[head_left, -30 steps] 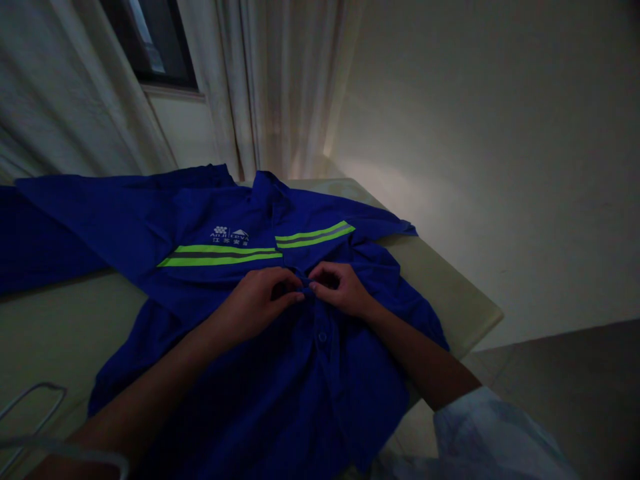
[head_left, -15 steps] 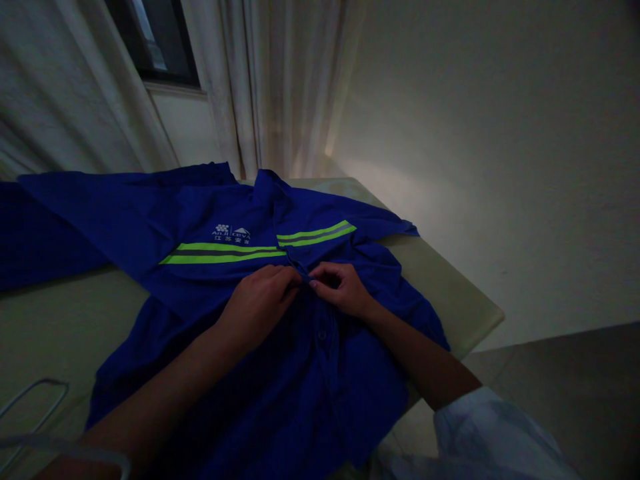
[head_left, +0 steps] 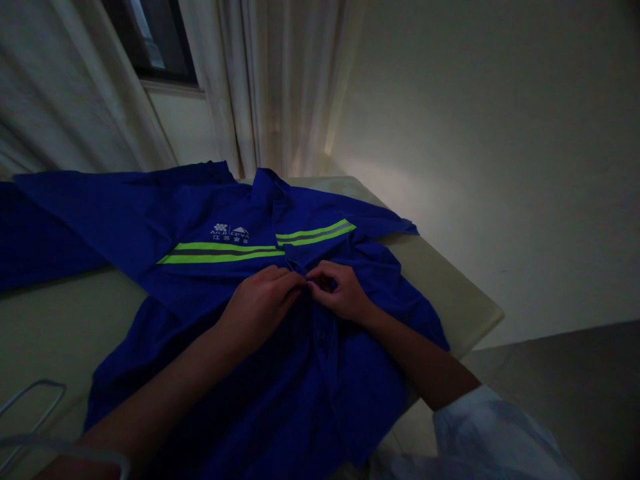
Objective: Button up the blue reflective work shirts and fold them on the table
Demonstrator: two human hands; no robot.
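A blue work shirt (head_left: 210, 220) with yellow-green reflective stripes and a white chest logo lies spread front-up on a pale table (head_left: 450, 287). My left hand (head_left: 260, 303) and my right hand (head_left: 340, 290) meet at the shirt's front placket just below the stripes. Both hands have their fingers pinched closed on the placket fabric, fingertips almost touching. A button (head_left: 321, 335) shows on the placket below my hands. The exact spot between my fingertips is hidden by the fingers.
Pale curtains (head_left: 280, 87) hang behind the table beside a dark window (head_left: 150, 40). A thin wire hanger (head_left: 30, 400) lies at the table's near left. The table's right corner (head_left: 493, 310) ends close to a plain wall, with dark floor (head_left: 575, 373) beyond.
My hands have drawn slightly closer together on the placket, the left fingers sliding right toward the right fingertips. The shirt stays in place.
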